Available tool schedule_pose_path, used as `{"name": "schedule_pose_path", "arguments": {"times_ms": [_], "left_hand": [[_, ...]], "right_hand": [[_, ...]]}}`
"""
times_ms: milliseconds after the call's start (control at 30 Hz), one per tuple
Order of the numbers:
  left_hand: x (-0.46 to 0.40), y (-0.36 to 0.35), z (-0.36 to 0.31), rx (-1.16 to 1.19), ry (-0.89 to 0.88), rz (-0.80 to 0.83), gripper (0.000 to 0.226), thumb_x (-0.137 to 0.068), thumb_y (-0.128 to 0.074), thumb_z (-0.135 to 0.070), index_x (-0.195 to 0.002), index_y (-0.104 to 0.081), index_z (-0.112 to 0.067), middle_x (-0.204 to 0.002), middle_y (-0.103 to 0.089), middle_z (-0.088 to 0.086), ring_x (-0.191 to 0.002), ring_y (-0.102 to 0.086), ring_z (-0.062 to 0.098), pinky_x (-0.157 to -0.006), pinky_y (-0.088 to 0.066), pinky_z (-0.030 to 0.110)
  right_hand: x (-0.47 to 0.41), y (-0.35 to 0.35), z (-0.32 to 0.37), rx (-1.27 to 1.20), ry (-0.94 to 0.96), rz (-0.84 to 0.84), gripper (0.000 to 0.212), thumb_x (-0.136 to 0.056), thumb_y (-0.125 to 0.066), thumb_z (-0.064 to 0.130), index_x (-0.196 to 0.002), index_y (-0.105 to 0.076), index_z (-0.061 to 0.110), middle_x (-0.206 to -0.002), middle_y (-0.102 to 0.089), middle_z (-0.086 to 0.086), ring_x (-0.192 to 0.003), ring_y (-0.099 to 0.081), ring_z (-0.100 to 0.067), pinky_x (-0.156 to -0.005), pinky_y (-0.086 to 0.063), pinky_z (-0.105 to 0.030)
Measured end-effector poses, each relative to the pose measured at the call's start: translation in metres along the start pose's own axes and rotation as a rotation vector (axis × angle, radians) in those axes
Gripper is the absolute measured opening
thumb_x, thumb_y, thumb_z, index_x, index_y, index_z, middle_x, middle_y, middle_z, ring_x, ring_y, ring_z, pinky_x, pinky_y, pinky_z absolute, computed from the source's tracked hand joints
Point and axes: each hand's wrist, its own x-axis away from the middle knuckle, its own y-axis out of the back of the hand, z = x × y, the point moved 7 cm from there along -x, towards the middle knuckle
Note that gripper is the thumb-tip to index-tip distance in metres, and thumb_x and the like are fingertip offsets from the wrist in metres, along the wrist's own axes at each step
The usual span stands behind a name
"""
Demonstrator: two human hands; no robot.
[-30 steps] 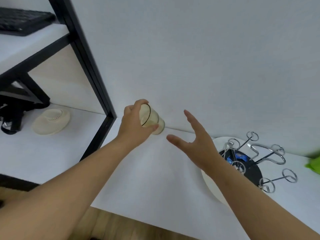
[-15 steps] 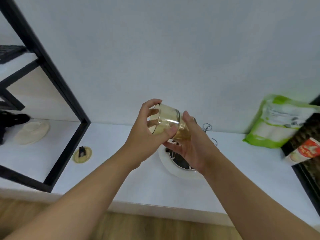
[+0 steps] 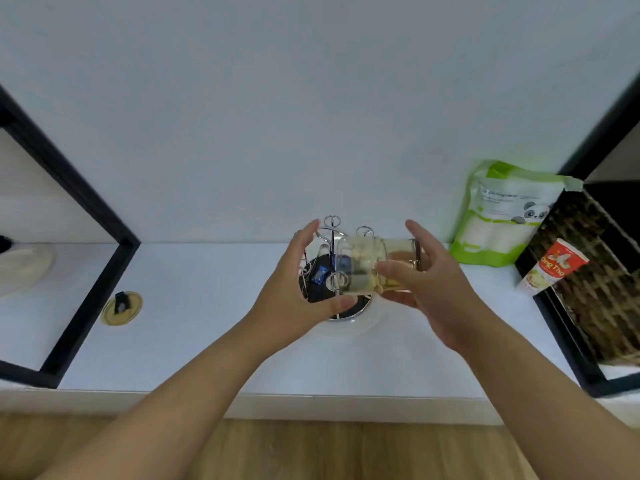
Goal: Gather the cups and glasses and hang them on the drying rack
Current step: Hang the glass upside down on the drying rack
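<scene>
Nearby, red tube [image 3: 553,267] marked "Ong Tho"; right hand [image 3: 427,290] clasping glass [image 3: 375,265], left hand [image 3: 298,295] fingers wide.

Bright even light, soft shadows, motion blur, wide-angle edge bending.

Glass [image 3: 374,265]: clear, amber-tinted, short tumbler, lying on its side in air above drying rack, axis running left-right; which end is mouth you cannot tell through blur. Your right hand [image 3: 426,289] grips its right part.

Drying rack [image 3: 332,271]: chrome wire pegs with looped tips rising from dark round base on white dish, standing at back edge of worktop, roughly mid-length. No cups on visible pegs.
</scene>
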Motion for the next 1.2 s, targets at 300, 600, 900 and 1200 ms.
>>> {"name": "schedule_pose_path", "arguments": {"times_ms": [300, 600, 900, 1200], "left_hand": [[-0.008, 0.004, 0.067, -0.318, 0.109, -0.035, 0.115, -0.062, -0.092, -0.059, -0.154, -0.022, -0.053, -0.161, -0.028, -0.027, -0.154, -0.022, 0.012, -0.123, -0.027, 0.049], [-0.023, -0.002, 0.092, -0.544, 0.147, 0.037, 0.127, -0.066, -0.085, -0.069, -0.165, -0.014, -0.034, -0.174, -0.010, -0.002, -0.160, -0.001, 0.018, -0.126, -0.018, 0.051], [-0.024, 0.003, 0.109, -0.693, 0.090, 0.070, 0.124, -0.070, -0.080, -0.072, -0.165, -0.009, -0.034, -0.174, -0.008, -0.002, -0.160, -0.002, 0.019, -0.127, -0.013, 0.049], [-0.029, 0.003, 0.107, -0.701, 0.094, 0.064, 0.114, -0.078, -0.083, -0.056, -0.165, -0.015, -0.029, -0.172, -0.018, -0.004, -0.158, -0.013, 0.018, -0.125, -0.018, 0.052]], "right_hand": [[-0.017, -0.015, 0.002, 0.733, 0.322, -0.058, 0.079, -0.063, -0.093, 0.034, -0.128, -0.049, 0.050, -0.097, -0.065, 0.013, -0.088, -0.066, -0.008, -0.077, -0.050, -0.024], [-0.032, -0.060, -0.014, 1.048, 0.404, 0.001, 0.066, -0.070, -0.087, 0.033, -0.129, -0.057, 0.038, -0.111, -0.054, 0.013, -0.089, -0.057, 0.003, -0.075, -0.042, -0.012], [-0.048, -0.077, -0.044, 1.221, 0.331, 0.053, 0.074, -0.073, -0.087, 0.030, -0.139, -0.054, 0.032, -0.122, -0.054, 0.006, -0.101, -0.060, -0.021, -0.079, -0.049, -0.032], [-0.054, -0.084, -0.063, 1.348, 0.247, 0.111, 0.074, -0.076, -0.084, 0.031, -0.143, -0.050, 0.030, -0.123, -0.053, -0.001, -0.097, -0.063, -0.026, -0.082, -0.058, -0.041]]}}
